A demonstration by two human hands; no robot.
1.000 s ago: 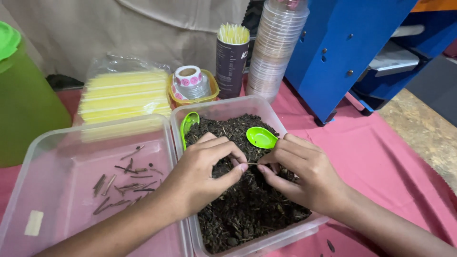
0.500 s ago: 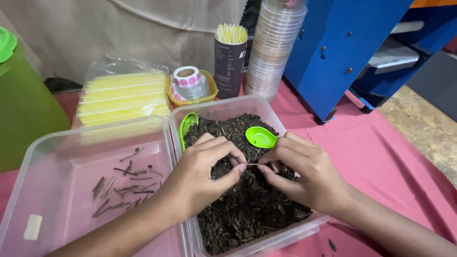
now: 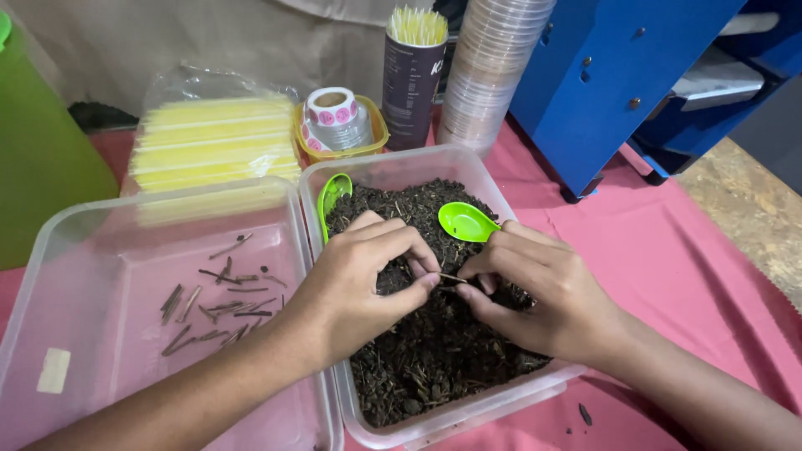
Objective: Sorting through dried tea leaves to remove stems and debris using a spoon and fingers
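View from above of two bare hands working in a clear plastic tub (image 3: 501, 179) filled with dark, crumbly plant matter (image 3: 434, 351). The left hand (image 3: 363, 280) and the right hand (image 3: 535, 288) meet over the middle of the tub, fingertips almost touching. Between them they pinch a thin brown twig (image 3: 452, 277) — the left thumb and forefinger closed on one end, the right thumb and fingers closed on the other. The twig lies roughly level, just above the dark material.

Two bright green plastic scoops rest in the same tub: one scoop (image 3: 466, 222) lies bowl-up just behind the right hand, and a second scoop (image 3: 332, 197) leans against the tub's left wall behind the left hand.

To the left, touching the first tub, is a second clear tub (image 3: 100, 242), holding only a scatter of short brown twigs (image 3: 219, 302) on its bottom. Behind the tubs stand a bag of yellow straws (image 3: 209, 146), a roll of round stickers (image 3: 332, 117) in a small yellow dish, a dark cup of pale sticks (image 3: 412, 71) and a tall stack of clear cups (image 3: 489, 71). Everything sits on a pink cloth (image 3: 668, 250).

Compared with half a second earlier, little differs — the hands keep the same pose over the tub, with the twig pinched between them, and both scoops lie where they were.
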